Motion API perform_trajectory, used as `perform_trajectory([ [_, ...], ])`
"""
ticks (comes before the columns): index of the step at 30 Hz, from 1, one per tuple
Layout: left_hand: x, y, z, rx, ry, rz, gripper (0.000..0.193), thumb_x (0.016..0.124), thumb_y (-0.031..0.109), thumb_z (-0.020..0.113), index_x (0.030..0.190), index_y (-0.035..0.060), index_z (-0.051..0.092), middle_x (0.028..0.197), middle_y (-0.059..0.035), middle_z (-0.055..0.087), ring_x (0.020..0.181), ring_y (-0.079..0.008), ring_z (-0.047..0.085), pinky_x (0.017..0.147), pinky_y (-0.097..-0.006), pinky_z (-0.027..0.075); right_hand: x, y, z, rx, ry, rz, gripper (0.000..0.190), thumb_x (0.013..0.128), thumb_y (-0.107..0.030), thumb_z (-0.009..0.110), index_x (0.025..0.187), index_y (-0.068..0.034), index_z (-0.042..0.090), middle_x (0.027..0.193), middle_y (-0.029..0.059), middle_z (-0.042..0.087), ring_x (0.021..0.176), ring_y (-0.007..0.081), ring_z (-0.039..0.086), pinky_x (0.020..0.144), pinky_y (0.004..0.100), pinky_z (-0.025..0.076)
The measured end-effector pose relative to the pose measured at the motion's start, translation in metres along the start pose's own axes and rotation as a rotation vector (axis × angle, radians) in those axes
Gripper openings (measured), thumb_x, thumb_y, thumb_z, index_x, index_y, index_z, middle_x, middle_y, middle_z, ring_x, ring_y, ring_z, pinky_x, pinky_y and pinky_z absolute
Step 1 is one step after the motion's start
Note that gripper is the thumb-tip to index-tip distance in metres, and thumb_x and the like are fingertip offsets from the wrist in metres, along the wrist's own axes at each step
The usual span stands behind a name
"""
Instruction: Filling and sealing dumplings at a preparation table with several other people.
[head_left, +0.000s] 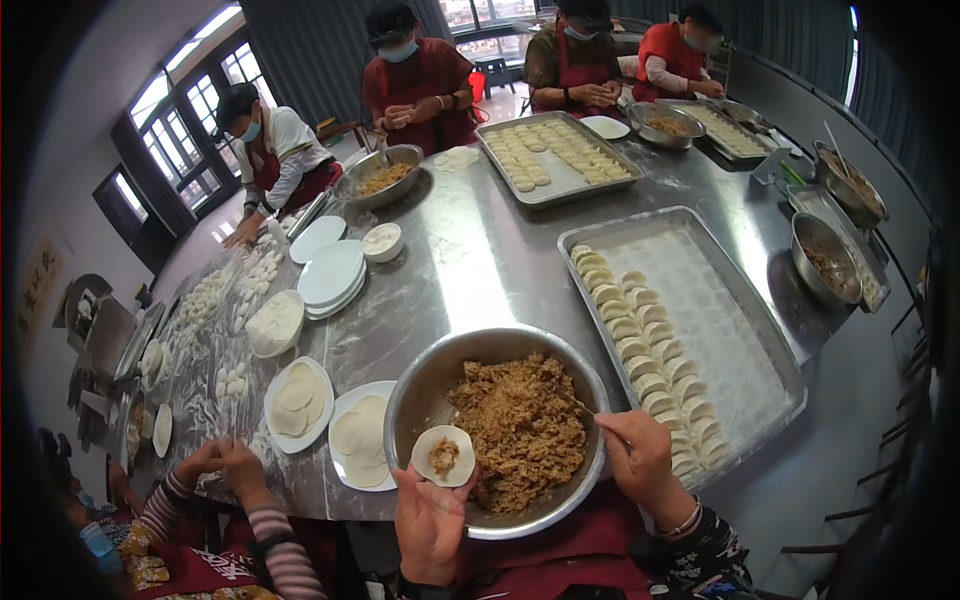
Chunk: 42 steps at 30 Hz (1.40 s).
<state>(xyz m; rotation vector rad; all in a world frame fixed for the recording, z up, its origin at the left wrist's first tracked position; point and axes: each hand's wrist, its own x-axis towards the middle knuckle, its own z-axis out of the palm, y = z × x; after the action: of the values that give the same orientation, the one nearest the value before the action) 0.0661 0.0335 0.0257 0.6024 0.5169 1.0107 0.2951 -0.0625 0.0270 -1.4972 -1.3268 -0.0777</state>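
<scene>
On the fingers of my left hand (431, 517) lies a round dumpling wrapper (459, 474) with a small heap of filling (443, 456) at its middle. My right hand (637, 454) grips the thin handle of a metal utensil (577, 403), whose far end is hidden in the brown minced filling (525, 427). That filling fills much of a large steel bowl (424, 367) right before me. Left of the bowl, two white plates (346, 474) (271, 427) carry flat round wrappers. On the right, a metal tray (750, 322) holds two rows of folded dumplings (643, 366).
A co-worker's hands (232, 469) are close on my left. Stacked white plates (330, 277), a bowl of flour (275, 322) and dough pieces (202, 300) lie beyond. Across the steel table (390, 315) several masked people work near a dumpling tray (555, 195) and filling bowls (382, 195) (825, 259).
</scene>
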Motion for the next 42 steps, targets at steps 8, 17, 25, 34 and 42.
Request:
perform_trajectory([
  [8,-0.006,-0.001,-0.006,0.027,-0.012,-0.02,0.065,0.091,0.052,0.041,0.134,0.003,0.031,0.131,-0.0141,0.044,0.122,-0.0286,0.043,0.099,-0.0481,0.038,-0.016,-0.007,0.003,-0.019,-0.044,-0.027,0.02,0.072,0.004,0.061,0.091,-0.001,0.062,0.077,0.0141,0.062,0.063,0.0301,0.059,0.056,0.037,0.047],
  [17,-0.008,-0.002,-0.007,-0.033,0.013,-0.031,0.062,0.093,0.046,0.042,0.132,-0.001,0.033,0.11,-0.0139,0.058,0.108,-0.0275,0.053,0.097,-0.0469,0.039,-0.02,-0.011,-0.007,0.046,-0.029,0.107,0.014,0.075,0.003,0.06,0.088,0.001,0.062,0.075,0.0151,0.062,0.064,0.0298,0.06,0.056,0.0345,0.047],
  [25,-0.006,-0.006,-0.007,0.005,-0.015,-0.09,0.064,0.093,0.048,0.041,0.133,-0.0015,0.031,0.125,-0.0179,0.049,0.118,-0.0312,0.046,0.1,-0.0516,0.035,-0.032,0.002,-0.006,0.442,0.047,0.581,0.011,0.086,-0.003,0.053,0.091,0.004,0.06,0.078,0.0092,0.064,0.065,0.0131,0.06,0.059,0.0245,0.048],
  [34,-0.006,-0.011,0.009,0.006,-0.045,-0.179,0.07,0.091,0.05,0.042,0.136,-0.0005,0.023,0.132,-0.0171,0.043,0.121,-0.0313,0.044,0.102,-0.0515,0.034,-0.018,-0.015,-0.009,0.743,0.039,0.546,0.014,0.086,0.001,0.05,0.095,0.005,0.06,0.082,0.014,0.064,0.072,0.0183,0.063,0.067,0.0285,0.051],
  [42,-0.001,-0.008,0.02,-0.09,-0.149,-0.205,0.073,0.09,0.054,0.04,0.137,0.0004,0.023,0.135,-0.0152,0.039,0.125,-0.0274,0.04,0.102,-0.0468,0.035,-0.01,-0.04,0.004,0.113,-0.281,-0.468,0.024,0.073,-0.006,0.061,0.097,-0.005,0.065,0.092,0.0141,0.063,0.078,0.0244,0.064,0.074,0.0355,0.051],
])
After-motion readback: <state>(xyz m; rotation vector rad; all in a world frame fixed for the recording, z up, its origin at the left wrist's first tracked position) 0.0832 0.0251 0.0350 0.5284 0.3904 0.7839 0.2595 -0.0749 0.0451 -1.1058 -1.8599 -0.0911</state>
